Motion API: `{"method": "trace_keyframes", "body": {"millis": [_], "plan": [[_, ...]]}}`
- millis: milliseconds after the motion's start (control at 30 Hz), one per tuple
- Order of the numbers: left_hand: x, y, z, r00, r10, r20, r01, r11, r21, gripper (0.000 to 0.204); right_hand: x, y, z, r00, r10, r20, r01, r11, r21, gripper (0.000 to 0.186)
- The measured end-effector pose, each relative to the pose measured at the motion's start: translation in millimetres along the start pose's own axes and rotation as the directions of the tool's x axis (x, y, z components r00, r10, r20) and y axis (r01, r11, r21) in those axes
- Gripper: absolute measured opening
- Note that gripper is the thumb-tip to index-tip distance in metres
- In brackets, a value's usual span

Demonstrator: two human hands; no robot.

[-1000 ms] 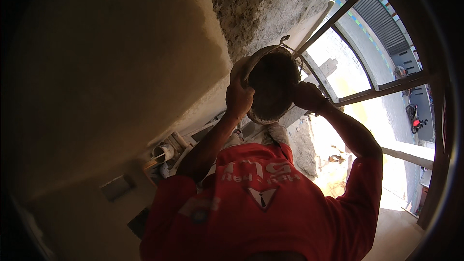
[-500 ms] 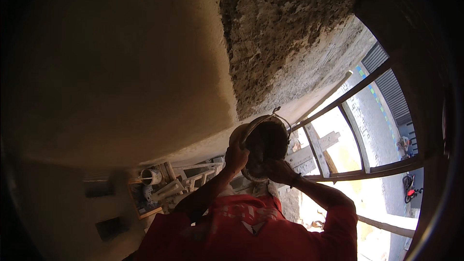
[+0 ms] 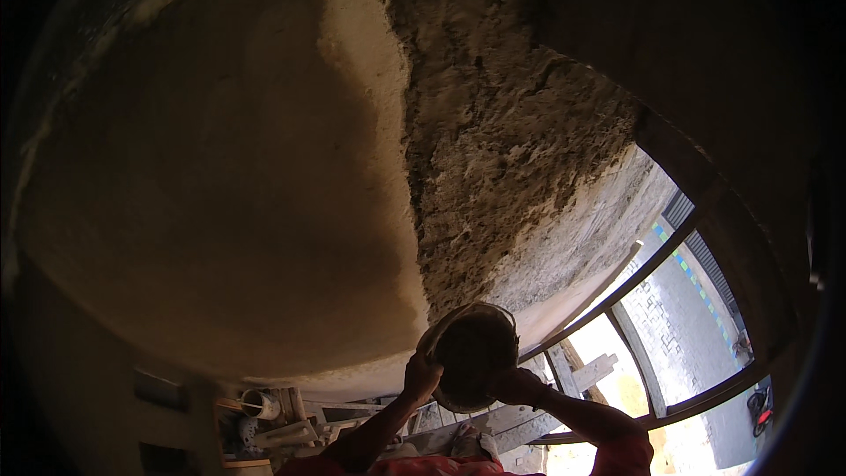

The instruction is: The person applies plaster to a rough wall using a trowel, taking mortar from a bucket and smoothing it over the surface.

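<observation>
Head view: hands (image 3: 425, 377) hold bucket rim (image 3: 440, 335) near open window frame (image 3: 701, 401).

wall patch (image 3: 502, 141): rough (visibly pitted) | bucket (image 3: 432, 341): matt | planks (image 3: 596, 373): wood

One left hand (image 3: 424, 377) and one right hand (image 3: 516, 387) make two, on two forearms (image 3: 374, 432). There are two buckets: one dark bucket (image 3: 445, 325) between the hands and one white bucket (image 3: 272, 406). Two dark recesses (image 3: 160, 390) show at lower left. Also one red shirt (image 3: 441, 467), one window frame (image 3: 705, 406) and one motorcycle (image 3: 760, 412); the wooden pieces (image 3: 286, 435) overlap too much to number.
</observation>
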State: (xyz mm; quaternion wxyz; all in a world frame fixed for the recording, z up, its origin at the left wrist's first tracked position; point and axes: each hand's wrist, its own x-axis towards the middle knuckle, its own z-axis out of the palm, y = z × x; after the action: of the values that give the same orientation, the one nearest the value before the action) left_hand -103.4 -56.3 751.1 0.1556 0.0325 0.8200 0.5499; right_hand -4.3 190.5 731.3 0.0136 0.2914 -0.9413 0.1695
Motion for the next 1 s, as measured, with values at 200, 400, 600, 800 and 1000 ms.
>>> {"method": "trace_keyframes", "body": {"millis": [200, 400, 600, 800, 1000], "plan": [[0.5, -19.6, 15.9, 0.999, -0.052, 0.012, 0.052, 0.998, 0.019, 0.048, 12.1, 10.1, -45.9, 0.945, 0.324, 0.042, -0.305, 0.92, -0.245, 0.013], [-10.6, 26.5, 24.3, 0.998, 0.047, -0.037, -0.049, 0.998, -0.041, 0.064, 7.7, 16.7, -83.8, 0.921, 0.39, -0.021, -0.364, 0.838, -0.408, 0.02], [-17.5, 22.5, 48.1, 0.994, -0.08, -0.079, 0.061, 0.975, -0.215, 0.073, -18.8, 9.7, -36.5, 0.954, 0.297, 0.053, -0.285, 0.945, -0.16, 0.035], [-34.6, 35.4, 49.1, 0.988, -0.151, -0.016, 0.146, 0.975, -0.17, 0.078, -32.7, -3.1, -6.7, 0.988, 0.114, 0.107, -0.106, 0.992, -0.07, 0.019], [-27.3, 26.1, 29.9, 0.998, -0.028, -0.05, 0.025, 0.998, -0.062, 0.069, -13.9, -5.6, -62.0, 0.993, 0.086, 0.079, -0.096, 0.986, 0.134, 0.019]]}}
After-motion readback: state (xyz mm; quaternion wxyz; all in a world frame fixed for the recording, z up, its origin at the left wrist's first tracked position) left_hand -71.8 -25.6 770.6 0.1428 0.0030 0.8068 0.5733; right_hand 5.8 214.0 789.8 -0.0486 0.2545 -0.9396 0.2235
